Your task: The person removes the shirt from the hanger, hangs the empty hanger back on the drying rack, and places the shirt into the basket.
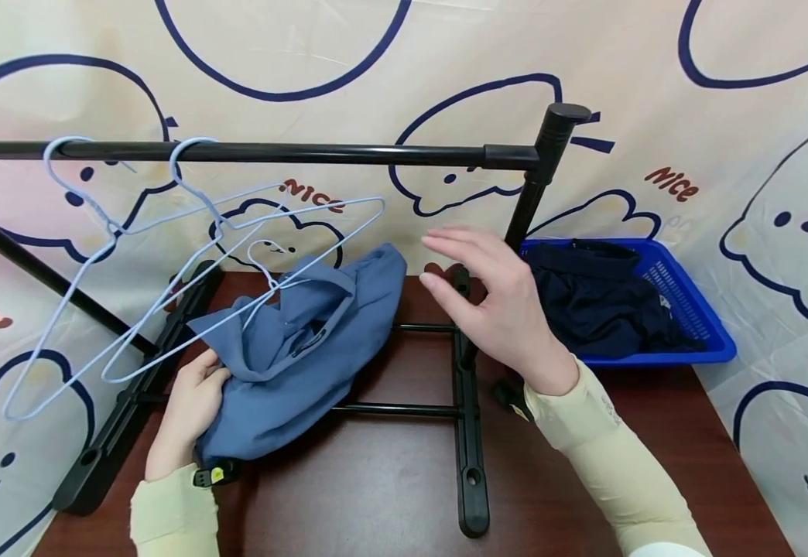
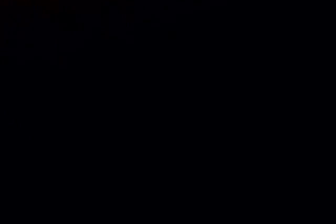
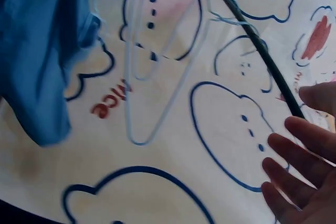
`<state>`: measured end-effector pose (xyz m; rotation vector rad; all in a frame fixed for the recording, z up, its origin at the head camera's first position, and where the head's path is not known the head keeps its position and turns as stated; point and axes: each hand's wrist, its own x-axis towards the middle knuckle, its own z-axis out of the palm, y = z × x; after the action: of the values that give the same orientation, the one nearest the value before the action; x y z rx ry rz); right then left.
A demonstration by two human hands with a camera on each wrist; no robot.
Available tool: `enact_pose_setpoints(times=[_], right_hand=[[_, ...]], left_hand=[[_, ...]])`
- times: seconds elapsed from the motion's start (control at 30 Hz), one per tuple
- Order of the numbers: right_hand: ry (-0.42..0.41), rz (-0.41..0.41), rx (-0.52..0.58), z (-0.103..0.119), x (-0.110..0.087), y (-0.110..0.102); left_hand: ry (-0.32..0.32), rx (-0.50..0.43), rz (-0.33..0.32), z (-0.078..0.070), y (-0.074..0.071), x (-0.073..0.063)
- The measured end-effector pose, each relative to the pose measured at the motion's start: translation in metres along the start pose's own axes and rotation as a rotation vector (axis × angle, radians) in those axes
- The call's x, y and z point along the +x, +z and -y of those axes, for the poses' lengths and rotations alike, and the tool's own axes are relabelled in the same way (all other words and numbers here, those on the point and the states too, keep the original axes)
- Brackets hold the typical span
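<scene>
In the head view a slate-blue garment [image 1: 292, 371], its exact kind unclear, hangs in folds over the base of a black rack. A light-blue hanger hook [image 1: 265, 263] pokes up from its opening. My left hand [image 1: 191, 402] grips the cloth at its left edge, with some fingers hidden behind it. Two light-blue wire hangers [image 1: 369, 203] hang on the rack's bar [image 1: 348, 154], one crossing in front of the garment. My right hand [image 1: 498, 298] is beside the rack's right post, fingers extended and holding nothing. The right wrist view shows the same right hand [image 3: 307, 166] with spread fingers. The left wrist view is black.
A blue plastic basket [image 1: 713, 344] with dark navy clothing [image 1: 585, 302] stands on the brown table [image 1: 348, 495] behind the right post [image 1: 543, 174]. The rack's feet [image 1: 472, 472] lie on the tabletop. A cartoon-printed cloth [image 1: 474, 46] forms the backdrop.
</scene>
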<state>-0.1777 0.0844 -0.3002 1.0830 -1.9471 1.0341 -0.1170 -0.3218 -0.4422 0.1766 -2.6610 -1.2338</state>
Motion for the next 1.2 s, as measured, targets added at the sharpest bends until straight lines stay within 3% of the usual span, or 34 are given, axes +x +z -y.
enact_pose_setpoints(times=[0.13, 0.33, 0.4, 0.57, 0.67, 0.8, 0.97, 1.2], right_hand=[[0.123, 0.155, 0.017, -0.006, -0.020, 0.005], [0.328, 0.400, -0.003, -0.014, -0.048, 0.016], [0.379, 0.455, 0.004, -0.016, -0.055, 0.019], [0.465, 0.537, 0.021, -0.022, -0.068, 0.026], [0.508, 0.602, 0.019, -0.025, -0.073, 0.030], [0.548, 0.681, 0.003, -0.028, -0.080, 0.033], [0.542, 0.707, -0.010, -0.030, -0.088, 0.037], [0.527, 0.720, 0.007, -0.028, -0.092, 0.036]], left_hand=[[0.029, -0.019, 0.041, -0.002, 0.001, -0.001], [-0.019, -0.037, 0.115, -0.006, 0.001, -0.002], [-0.009, -0.052, 0.141, -0.009, 0.001, -0.001], [0.110, -0.089, 0.211, -0.017, 0.001, -0.001], [0.149, -0.093, 0.248, -0.021, 0.000, -0.003], [0.139, -0.082, 0.270, -0.024, -0.004, -0.006], [0.113, -0.134, 0.313, -0.023, -0.011, -0.013], [0.219, -0.203, 0.298, -0.025, -0.008, -0.016]])
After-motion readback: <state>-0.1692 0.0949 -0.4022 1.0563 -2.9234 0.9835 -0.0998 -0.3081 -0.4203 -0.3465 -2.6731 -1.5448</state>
